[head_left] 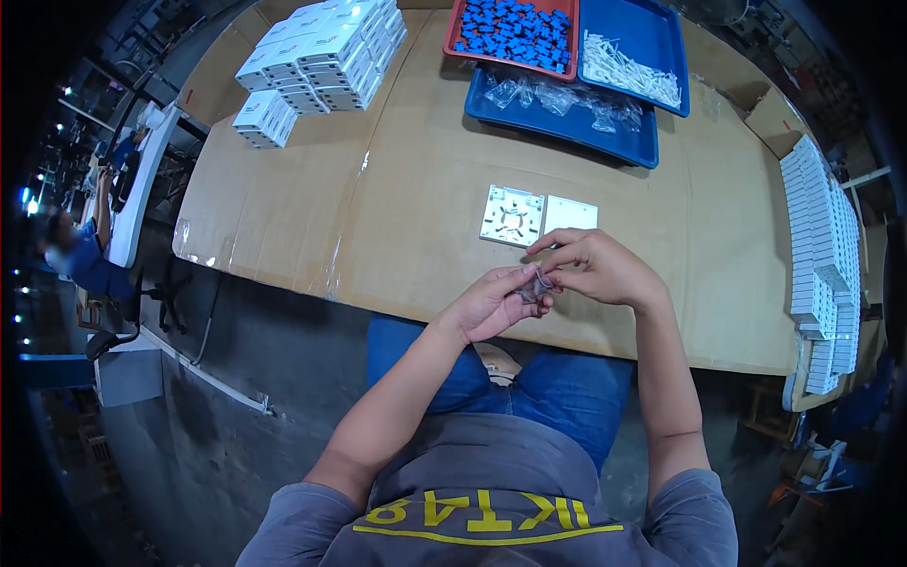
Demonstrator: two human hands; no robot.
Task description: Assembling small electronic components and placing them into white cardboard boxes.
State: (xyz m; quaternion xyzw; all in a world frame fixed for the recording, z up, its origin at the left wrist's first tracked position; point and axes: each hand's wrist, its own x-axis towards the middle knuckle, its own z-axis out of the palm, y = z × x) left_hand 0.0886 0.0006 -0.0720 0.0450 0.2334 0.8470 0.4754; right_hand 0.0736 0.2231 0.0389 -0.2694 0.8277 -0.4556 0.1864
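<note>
Small clear bag (537, 286) pinched between left hand (491, 304) and right hand (595, 267), both grips pressed on it; white plates (537, 217) at 12 o'clock on counter (425, 189).

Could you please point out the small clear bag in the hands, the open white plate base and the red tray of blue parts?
small clear bag (537, 286), head view, crumpled middle between the fingertips.
open white plate base (511, 215), head view, its centre.
red tray (455, 28), head view, left rim.
</note>
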